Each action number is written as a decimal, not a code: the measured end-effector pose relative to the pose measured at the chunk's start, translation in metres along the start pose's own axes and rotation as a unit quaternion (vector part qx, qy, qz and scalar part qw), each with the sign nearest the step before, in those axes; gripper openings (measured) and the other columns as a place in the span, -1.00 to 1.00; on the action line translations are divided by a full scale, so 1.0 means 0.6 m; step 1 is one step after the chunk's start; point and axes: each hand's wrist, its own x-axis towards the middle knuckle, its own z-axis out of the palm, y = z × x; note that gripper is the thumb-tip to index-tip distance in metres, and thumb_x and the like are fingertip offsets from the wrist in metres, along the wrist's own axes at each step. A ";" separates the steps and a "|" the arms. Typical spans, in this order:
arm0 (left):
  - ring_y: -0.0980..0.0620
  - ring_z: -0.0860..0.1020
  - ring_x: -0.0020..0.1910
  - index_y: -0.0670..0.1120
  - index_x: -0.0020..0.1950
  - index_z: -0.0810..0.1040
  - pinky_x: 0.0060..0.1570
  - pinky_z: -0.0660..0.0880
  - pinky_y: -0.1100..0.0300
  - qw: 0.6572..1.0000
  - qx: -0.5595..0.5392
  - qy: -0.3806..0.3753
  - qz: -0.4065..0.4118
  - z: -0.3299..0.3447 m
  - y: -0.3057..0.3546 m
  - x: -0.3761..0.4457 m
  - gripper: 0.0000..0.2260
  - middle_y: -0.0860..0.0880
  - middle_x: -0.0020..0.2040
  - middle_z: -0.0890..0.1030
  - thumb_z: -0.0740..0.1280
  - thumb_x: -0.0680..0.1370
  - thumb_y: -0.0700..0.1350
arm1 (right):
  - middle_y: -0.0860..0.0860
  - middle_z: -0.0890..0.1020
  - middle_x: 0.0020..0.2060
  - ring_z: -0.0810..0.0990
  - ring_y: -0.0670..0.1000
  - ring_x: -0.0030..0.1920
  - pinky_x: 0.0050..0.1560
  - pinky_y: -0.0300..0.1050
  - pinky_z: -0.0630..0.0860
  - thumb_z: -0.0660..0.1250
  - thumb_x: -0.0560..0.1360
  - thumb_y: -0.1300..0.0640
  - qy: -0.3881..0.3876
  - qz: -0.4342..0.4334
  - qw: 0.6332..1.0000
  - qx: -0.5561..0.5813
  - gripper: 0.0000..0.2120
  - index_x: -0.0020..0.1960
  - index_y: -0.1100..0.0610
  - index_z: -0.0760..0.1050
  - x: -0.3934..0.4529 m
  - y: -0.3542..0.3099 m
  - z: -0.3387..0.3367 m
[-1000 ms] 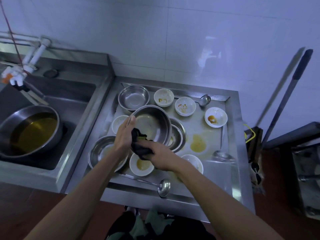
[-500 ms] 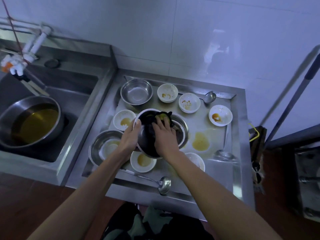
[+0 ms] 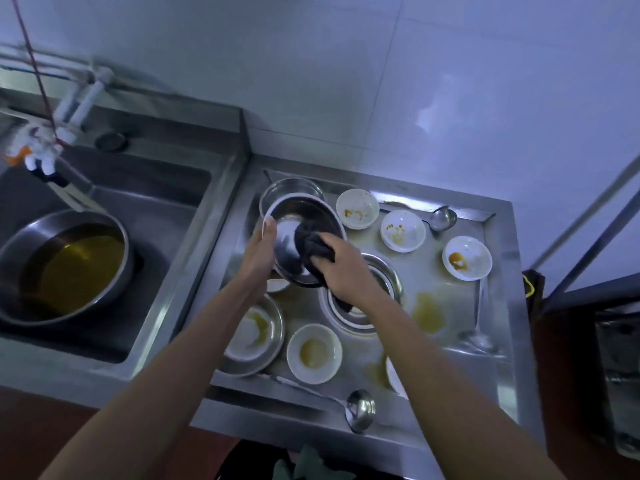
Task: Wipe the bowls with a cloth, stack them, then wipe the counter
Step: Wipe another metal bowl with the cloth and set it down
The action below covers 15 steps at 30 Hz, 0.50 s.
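Observation:
My left hand point(image 3: 258, 258) holds a steel bowl point(image 3: 294, 226) by its left rim, tilted up above the steel counter point(image 3: 450, 341). My right hand point(image 3: 341, 268) presses a dark cloth point(image 3: 311, 245) into the bowl's inside. Behind the held bowl stands another steel bowl point(image 3: 291, 187), partly hidden. More steel bowls point(image 3: 360, 299) sit nested under my right wrist. Several small white bowls with orange-yellow residue lie around, one point(image 3: 357, 208) at the back, one point(image 3: 467, 258) at the right and one point(image 3: 314, 353) in front. A steel plate point(image 3: 256, 337) sits at the front left.
A yellow spill point(image 3: 427, 311) marks the counter right of centre. Ladles lie at the front point(image 3: 360, 408), the right point(image 3: 479, 336) and the back point(image 3: 442, 218). The sink point(image 3: 166, 202) at left holds a large pan of yellow liquid point(image 3: 65, 268). Dark poles point(image 3: 588, 251) lean at the right.
The steel bowl has been lifted up and toward the back, and tilted so its inside shows. My right hand with the cloth went from the bowl's outside to its inside.

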 end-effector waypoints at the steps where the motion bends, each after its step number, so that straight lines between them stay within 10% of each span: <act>1: -0.11 0.60 0.27 0.07 0.39 0.53 0.30 0.51 -0.20 1.000 0.000 0.010 -0.008 -0.010 0.003 0.025 -0.23 -0.04 0.31 0.62 0.18 0.38 0.54 | 0.05 0.64 0.06 0.55 0.02 0.02 -0.02 -0.17 0.39 0.33 0.54 0.25 0.022 0.005 1.000 -0.004 -0.70 0.27 0.11 0.53 0.009 -0.002 -0.007; 15: -0.08 0.65 0.11 0.07 0.28 0.55 0.15 0.62 -0.16 0.999 -0.017 0.024 -0.015 -0.037 0.002 0.287 -0.68 -0.01 0.13 0.67 0.26 0.63 0.21 | -0.09 0.61 -0.02 0.58 -0.03 0.02 -0.06 -0.23 0.42 0.30 0.57 0.26 0.134 0.124 0.982 0.043 -0.72 0.25 0.04 0.51 0.109 0.026 0.015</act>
